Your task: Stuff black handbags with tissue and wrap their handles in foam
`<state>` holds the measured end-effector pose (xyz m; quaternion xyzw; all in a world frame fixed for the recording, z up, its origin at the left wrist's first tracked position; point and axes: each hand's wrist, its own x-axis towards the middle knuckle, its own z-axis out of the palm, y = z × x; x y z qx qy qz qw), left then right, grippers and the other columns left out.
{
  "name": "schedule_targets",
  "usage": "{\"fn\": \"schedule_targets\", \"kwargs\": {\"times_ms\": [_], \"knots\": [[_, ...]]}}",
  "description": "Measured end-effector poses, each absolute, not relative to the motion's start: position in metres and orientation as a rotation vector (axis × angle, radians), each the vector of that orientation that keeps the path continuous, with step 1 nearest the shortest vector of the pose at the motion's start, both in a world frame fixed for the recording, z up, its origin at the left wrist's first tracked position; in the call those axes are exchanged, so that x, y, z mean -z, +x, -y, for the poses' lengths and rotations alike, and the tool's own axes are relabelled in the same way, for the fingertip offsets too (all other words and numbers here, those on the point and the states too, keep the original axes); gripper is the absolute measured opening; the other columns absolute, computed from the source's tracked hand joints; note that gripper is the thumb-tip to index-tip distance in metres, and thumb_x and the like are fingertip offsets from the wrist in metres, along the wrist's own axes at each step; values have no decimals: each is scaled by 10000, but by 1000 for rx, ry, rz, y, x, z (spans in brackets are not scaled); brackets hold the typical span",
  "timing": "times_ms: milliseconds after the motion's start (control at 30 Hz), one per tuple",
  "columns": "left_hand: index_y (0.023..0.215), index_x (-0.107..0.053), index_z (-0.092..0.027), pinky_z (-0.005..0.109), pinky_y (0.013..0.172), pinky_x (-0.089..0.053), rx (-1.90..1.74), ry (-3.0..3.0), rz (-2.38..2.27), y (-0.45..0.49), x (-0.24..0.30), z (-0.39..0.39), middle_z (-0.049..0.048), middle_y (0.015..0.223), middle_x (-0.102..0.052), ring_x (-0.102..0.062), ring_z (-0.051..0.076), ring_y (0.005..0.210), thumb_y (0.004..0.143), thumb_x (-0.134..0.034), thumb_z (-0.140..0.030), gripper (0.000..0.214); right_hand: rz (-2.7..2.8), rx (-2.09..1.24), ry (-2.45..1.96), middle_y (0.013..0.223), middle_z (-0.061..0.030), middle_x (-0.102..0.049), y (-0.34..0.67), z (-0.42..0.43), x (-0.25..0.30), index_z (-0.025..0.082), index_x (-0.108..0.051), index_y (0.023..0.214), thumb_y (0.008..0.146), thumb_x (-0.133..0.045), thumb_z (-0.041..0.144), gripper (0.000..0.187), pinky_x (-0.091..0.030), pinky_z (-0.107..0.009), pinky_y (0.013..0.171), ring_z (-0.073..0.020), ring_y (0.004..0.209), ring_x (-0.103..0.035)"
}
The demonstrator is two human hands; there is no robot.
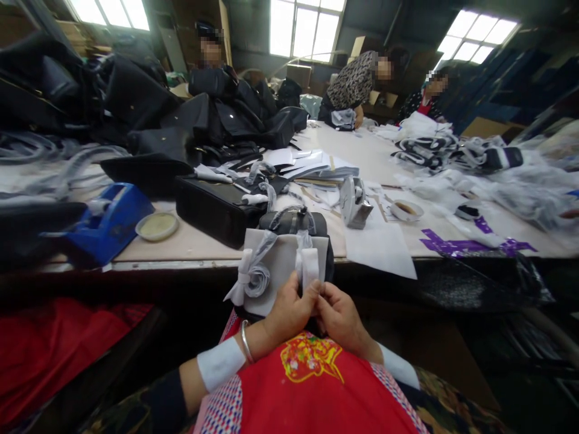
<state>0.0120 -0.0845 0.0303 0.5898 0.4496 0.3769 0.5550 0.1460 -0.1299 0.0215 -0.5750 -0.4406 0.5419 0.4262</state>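
A black backpack [329,253] leans upright against the table edge in front of me, a pale sheet [280,259] covering its facing side. On the sheet's left lies a strap rolled up in white foam wrap [257,278]. Another foam-wrapped strap [309,265] stands at its right, and my left hand [287,307] is closed around the lower part of it. My right hand [342,316] is pinched beside it, fingertips meeting my left thumb. What lies between the right fingertips is hidden. Clear plastic covers the bag's top handle [289,212].
On the table are a blue tape dispenser [111,223], a round lid-like dish [157,226], a black bag [217,208], a grey tape dispenser [355,202], a paper stack [323,166] and a tape roll [406,210]. Black bags [140,96] pile up left. Several people work beyond.
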Motion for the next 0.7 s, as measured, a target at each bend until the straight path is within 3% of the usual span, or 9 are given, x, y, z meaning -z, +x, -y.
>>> {"fn": "schedule_targets", "kwargs": {"times_ms": [133, 200, 267, 333, 433, 533, 600, 700], "knots": [[852, -607, -167, 278, 688, -440, -909, 1421, -1097, 15, -30, 84, 17, 789, -619, -557, 170, 742, 930, -557, -394, 245, 1209, -1424, -1438, 533, 77, -471, 152, 130, -25, 190, -554, 895, 918, -571, 604, 415, -339, -213, 393, -91, 405, -423], [866, -620, -161, 273, 673, -447, -898, 1360, -1079, 13, -27, 83, 18, 786, -624, -562, 169, 737, 927, -560, -410, 263, 1428, -1455, -1432, 569, 49, -536, 163, 128, -35, 180, -595, 940, 954, -553, 506, 329, -416, -230, 452, -112, 456, -496], [916, -643, -153, 271, 664, -460, -872, 1299, -1066, 11, -25, 82, 30, 808, -648, -585, 177, 751, 926, -569, -457, 313, 1731, -1240, -1455, 704, -14, -648, 179, 120, -48, 179, -648, 969, 967, -551, 378, 222, -521, -281, 600, -155, 608, -613], [1009, -651, -151, 275, 650, -481, -831, 1211, -1031, 10, -23, 81, 50, 856, -687, -624, 189, 760, 917, -581, -516, 383, 1977, -803, -1461, 937, -83, -710, 195, 104, -62, 184, -677, 1050, 953, -558, 268, 174, -561, -365, 810, -216, 854, -677], [1104, -619, -157, 278, 600, -501, -746, 1068, -965, 9, -25, 80, 73, 885, -731, -671, 204, 725, 881, -604, -613, 507, 2222, -314, -1354, 1329, -160, -608, 209, 70, -77, 190, -606, 1310, 902, -584, 158, 410, -474, -491, 1051, -301, 1239, -565], [1094, -597, -163, 260, 539, -475, -677, 1034, -957, 8, -25, 79, 64, 796, -737, -661, 195, 636, 840, -615, -691, 586, 2477, -229, -1222, 1560, -165, -396, 205, 34, -87, 219, -529, 1441, 826, -620, 88, 636, -379, -554, 1128, -334, 1414, -391], [1069, -592, -169, 249, 519, -453, -659, 1031, -966, 7, -23, 78, 46, 732, -719, -639, 182, 591, 824, -613, -722, 605, 2618, -294, -1191, 1592, -160, -352, 198, 12, -92, 243, -578, 1408, 788, -640, 74, 646, -377, -575, 1110, -350, 1423, -375], [968, -600, -175, 235, 499, -418, -655, 1038, -998, 7, -16, 74, 19, 668, -677, -585, 152, 538, 788, -624, -759, 611, 2774, -353, -1151, 1538, -128, -454, 189, -14, -91, 239, -742, 1152, 785, -660, 102, 400, -432, -570, 1036, -358, 1373, -439]]}}
